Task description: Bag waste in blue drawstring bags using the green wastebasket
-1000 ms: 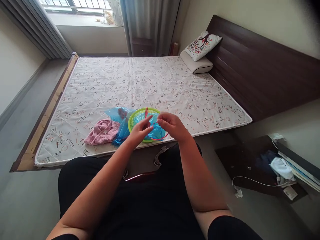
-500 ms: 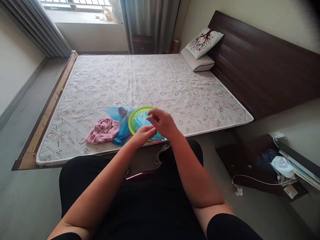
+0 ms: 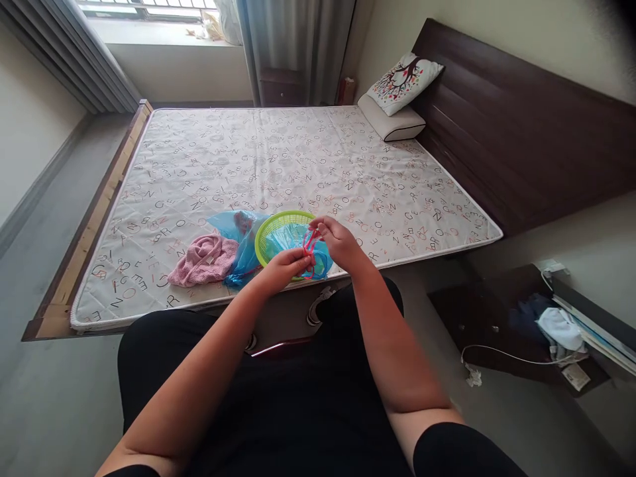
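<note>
My left hand (image 3: 287, 268) pinches a pinkish-red drawstring (image 3: 311, 245) between thumb and fingers. The string is looped near the fingers of my right hand (image 3: 340, 242), which are curled and closed on its upper part. Beneath both hands, a translucent blue plastic bag (image 3: 285, 237) lies inside a lime-green plastic basket (image 3: 262, 228), its edge spilling over the near right rim. To the left, another blue plastic bag (image 3: 246, 248) rests against the basket, with something dark reddish inside. Beside it is a crumpled pink towel (image 3: 205, 260).
The basket stands at the near edge of a letter-printed mattress (image 3: 218, 159). A tree-print pillow (image 3: 405, 83) leans on a beige pillow (image 3: 392, 122) by the dark headboard (image 3: 517, 99). At right, a dark bedside cabinet (image 3: 477, 311) has a white cable (image 3: 501, 356) hanging across it.
My right hand has shifted slightly right, away from the left hand. The looped red string now shows between them, and more of the blue bag's edge is visible.
</note>
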`<action>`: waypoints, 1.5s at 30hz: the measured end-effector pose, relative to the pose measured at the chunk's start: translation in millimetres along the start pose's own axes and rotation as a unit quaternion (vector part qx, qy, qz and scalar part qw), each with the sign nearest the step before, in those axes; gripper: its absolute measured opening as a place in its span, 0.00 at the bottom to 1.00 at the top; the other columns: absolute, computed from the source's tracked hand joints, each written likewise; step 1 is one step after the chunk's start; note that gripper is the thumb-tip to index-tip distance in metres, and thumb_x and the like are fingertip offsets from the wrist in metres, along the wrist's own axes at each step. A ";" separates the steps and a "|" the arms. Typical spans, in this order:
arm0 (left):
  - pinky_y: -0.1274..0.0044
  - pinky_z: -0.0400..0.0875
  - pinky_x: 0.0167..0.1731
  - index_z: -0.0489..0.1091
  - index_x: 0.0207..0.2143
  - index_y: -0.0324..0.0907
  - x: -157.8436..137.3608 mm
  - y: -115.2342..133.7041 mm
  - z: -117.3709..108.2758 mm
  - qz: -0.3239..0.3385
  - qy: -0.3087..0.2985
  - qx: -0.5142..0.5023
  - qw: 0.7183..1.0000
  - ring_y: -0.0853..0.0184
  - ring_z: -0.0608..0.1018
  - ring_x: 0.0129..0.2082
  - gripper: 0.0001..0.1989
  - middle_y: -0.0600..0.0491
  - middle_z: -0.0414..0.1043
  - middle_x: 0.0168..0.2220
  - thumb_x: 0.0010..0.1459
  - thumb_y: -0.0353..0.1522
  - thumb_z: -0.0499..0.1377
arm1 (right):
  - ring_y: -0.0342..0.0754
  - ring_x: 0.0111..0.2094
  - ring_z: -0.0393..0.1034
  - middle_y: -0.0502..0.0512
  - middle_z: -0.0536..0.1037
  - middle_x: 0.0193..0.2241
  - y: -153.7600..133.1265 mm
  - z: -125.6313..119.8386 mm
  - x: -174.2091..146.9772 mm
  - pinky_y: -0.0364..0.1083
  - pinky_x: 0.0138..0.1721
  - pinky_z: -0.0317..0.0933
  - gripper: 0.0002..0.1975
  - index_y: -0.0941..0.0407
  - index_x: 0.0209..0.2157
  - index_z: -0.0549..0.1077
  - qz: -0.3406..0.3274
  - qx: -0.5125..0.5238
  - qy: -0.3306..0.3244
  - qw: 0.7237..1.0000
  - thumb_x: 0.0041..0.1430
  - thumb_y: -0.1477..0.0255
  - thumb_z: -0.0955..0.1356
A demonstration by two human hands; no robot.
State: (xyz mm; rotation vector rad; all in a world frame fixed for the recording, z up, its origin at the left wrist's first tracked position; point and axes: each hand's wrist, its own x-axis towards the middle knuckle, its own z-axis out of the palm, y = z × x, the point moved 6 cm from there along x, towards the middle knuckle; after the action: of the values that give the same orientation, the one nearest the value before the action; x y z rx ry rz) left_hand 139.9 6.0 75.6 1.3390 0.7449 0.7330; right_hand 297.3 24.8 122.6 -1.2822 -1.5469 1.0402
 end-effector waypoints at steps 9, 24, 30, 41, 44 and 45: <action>0.80 0.60 0.23 0.72 0.36 0.40 0.0 1.9 -12.9 -0.006 0.081 -0.109 0.991 0.75 0.68 0.22 0.22 0.52 0.76 0.30 0.58 0.49 0.71 | 0.42 0.30 0.72 0.47 0.77 0.31 19.7 -7.8 -15.1 0.45 0.36 0.72 0.18 0.56 0.35 0.76 0.125 0.202 -0.048 0.970 0.51 0.59 0.80; 0.81 0.71 0.20 0.68 0.40 0.42 -6.0 -2.0 -22.1 -0.093 0.139 -0.072 0.983 0.72 0.79 0.22 0.22 0.51 0.81 0.40 0.58 0.47 0.71 | 0.44 0.23 0.73 0.44 0.73 0.24 18.4 34.5 -26.6 0.44 0.26 0.63 0.16 0.52 0.32 0.65 0.121 -0.053 -0.060 0.989 0.58 0.68 0.77; 0.80 0.72 0.24 0.70 0.41 0.42 -5.1 -4.6 -21.8 -0.067 0.104 -0.066 0.990 0.73 0.78 0.22 0.27 0.52 0.80 0.37 0.55 0.52 0.72 | 0.53 0.48 0.76 0.56 0.81 0.44 3.9 31.1 -21.3 0.51 0.50 0.68 0.22 0.53 0.55 0.74 -0.057 -0.182 -0.032 0.981 0.59 0.71 0.76; 0.78 0.67 0.26 0.76 0.38 0.42 -13.1 0.6 -25.8 -0.038 0.068 0.052 0.996 0.71 0.73 0.22 0.19 0.57 0.70 0.25 0.59 0.49 0.69 | 0.43 0.30 0.67 0.45 0.73 0.28 23.6 45.1 -18.2 0.43 0.34 0.60 0.12 0.55 0.46 0.79 0.002 -0.074 -0.115 0.991 0.60 0.70 0.72; 0.77 0.70 0.28 0.77 0.38 0.42 -12.9 -1.5 -26.0 -0.009 0.097 0.103 0.990 0.69 0.75 0.24 0.15 0.56 0.73 0.27 0.62 0.46 0.65 | 0.42 0.28 0.63 0.45 0.70 0.25 35.9 49.3 -15.9 0.43 0.31 0.56 0.11 0.55 0.43 0.80 0.023 -0.058 -0.093 0.994 0.61 0.65 0.72; 0.76 0.71 0.29 0.77 0.38 0.43 -12.9 -2.9 -26.0 -0.001 0.106 0.117 0.987 0.69 0.77 0.25 0.14 0.55 0.75 0.28 0.63 0.44 0.63 | 0.43 0.27 0.63 0.45 0.71 0.25 40.7 50.7 -15.3 0.43 0.31 0.55 0.12 0.55 0.43 0.80 0.034 -0.043 -0.084 0.995 0.61 0.63 0.72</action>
State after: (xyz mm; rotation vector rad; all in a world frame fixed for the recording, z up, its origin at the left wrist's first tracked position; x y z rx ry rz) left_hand 111.4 9.9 71.2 1.4854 1.0264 0.8145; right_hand 262.1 10.9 67.6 -1.3422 -1.6997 1.1616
